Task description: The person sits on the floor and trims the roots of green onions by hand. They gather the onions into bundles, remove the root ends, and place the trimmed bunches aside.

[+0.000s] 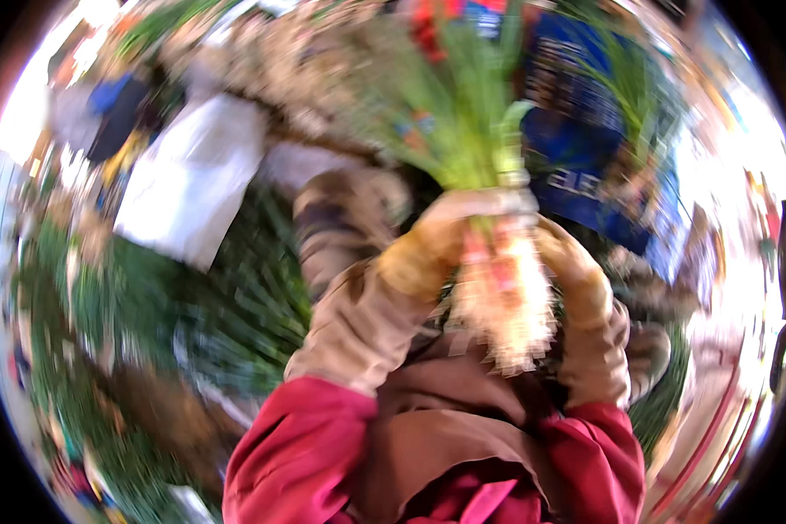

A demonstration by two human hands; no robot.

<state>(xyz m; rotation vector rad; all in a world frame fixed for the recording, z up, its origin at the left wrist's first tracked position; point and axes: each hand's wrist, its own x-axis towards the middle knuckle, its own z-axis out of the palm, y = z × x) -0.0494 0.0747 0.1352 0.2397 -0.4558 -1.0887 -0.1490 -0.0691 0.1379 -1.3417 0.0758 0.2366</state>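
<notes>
A bunch of green onions [498, 275] is held up in front of my chest, its pale, bushy roots towards me and its green leaves pointing away. My left hand [432, 239], in a yellowish work glove, wraps the bunch where the white stems meet the leaves. On the other side my right hand [573, 262], gloved alike, has its fingers against the same stems. Motion blur hides the exact finger positions. Below the roots lies the brown apron [458, 419] over my lap.
Heaps of green onions [236, 314] lie at my left. A white sheet or sack [190, 180] is spread beyond them. To the front right is a blue printed sack [576, 196] bearing writing, with more green onions [635, 111] over it. Soil-coloured material [288, 65] lies ahead.
</notes>
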